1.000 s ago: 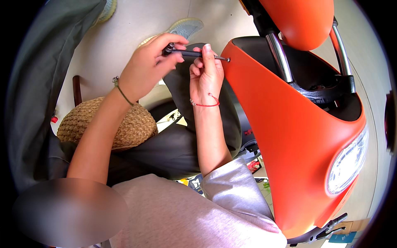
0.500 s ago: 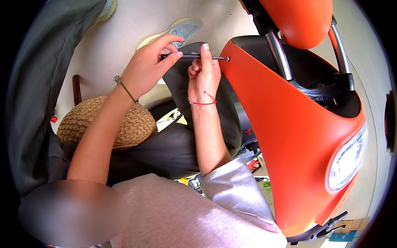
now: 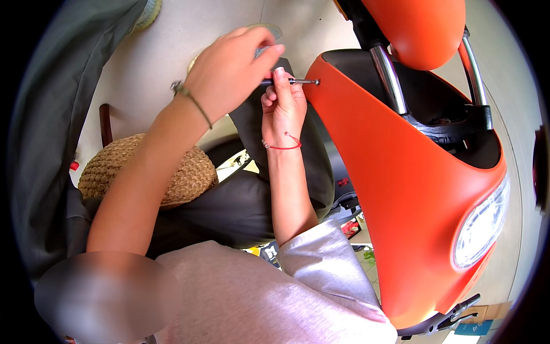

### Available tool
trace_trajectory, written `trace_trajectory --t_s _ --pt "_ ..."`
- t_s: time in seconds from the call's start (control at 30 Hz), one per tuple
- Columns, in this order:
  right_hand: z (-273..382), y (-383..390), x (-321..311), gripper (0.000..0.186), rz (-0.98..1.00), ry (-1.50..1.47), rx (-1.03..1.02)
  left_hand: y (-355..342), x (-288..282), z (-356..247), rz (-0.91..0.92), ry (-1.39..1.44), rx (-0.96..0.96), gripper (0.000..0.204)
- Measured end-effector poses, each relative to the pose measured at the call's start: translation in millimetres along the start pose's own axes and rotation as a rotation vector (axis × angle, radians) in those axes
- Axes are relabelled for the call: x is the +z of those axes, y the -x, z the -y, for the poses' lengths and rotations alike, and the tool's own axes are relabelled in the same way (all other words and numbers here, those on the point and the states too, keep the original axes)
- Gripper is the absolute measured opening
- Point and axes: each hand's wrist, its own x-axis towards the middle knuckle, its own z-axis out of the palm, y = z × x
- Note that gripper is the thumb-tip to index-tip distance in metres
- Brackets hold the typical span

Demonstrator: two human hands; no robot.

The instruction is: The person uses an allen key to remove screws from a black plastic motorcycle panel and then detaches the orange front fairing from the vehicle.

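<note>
My right hand (image 3: 282,109), palm up with a red string bracelet at the wrist, grips a slim screwdriver (image 3: 298,82) between thumb and fingers. Its silver shaft reaches right to a small round metal screw head at the orange scooter front panel (image 3: 389,189). Most of its dark handle is hidden behind my left hand (image 3: 232,71), which wears a dark cord bracelet. Thumb and forefinger of that hand are apart and slightly blurred, just above the handle and off it.
Chrome fork tubes (image 3: 387,80) rise from the dark opening in the panel. A clear headlight (image 3: 481,229) sits at the lower right. At the left stands a woven straw seat (image 3: 114,172). My dark-trousered leg (image 3: 229,212) lies beneath my arms.
My left hand has let go of the screwdriver's handle end and shifted up and right, its thumb and forefinger spreading. My right hand and the screwdriver stay nearly in place.
</note>
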Motion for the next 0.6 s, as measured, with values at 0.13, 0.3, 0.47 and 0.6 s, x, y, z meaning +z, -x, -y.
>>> trace_trajectory --t_s 0.13,0.3,0.47,0.6 --pt "-8.3 -4.1 -11.8 0.009 0.242 -0.156 -0.026 -26.8 19.7 -23.1 0.255 0.118 -0.077 0.026" --pt "2.4 7.2 -6.1 0.024 0.192 -0.262 0.028 -47.4 43.8 -22.7 0.489 -0.084 -0.017 0.021" --pt "-7.6 1.8 -16.3 0.008 0.080 -0.121 -0.017 -56.8 46.5 -22.2 0.598 -0.026 -0.015 0.020" --pt "-14.6 -0.6 -5.9 0.009 -0.018 -0.070 -0.040 -53.8 50.5 -14.4 0.608 0.129 -0.114 0.021"
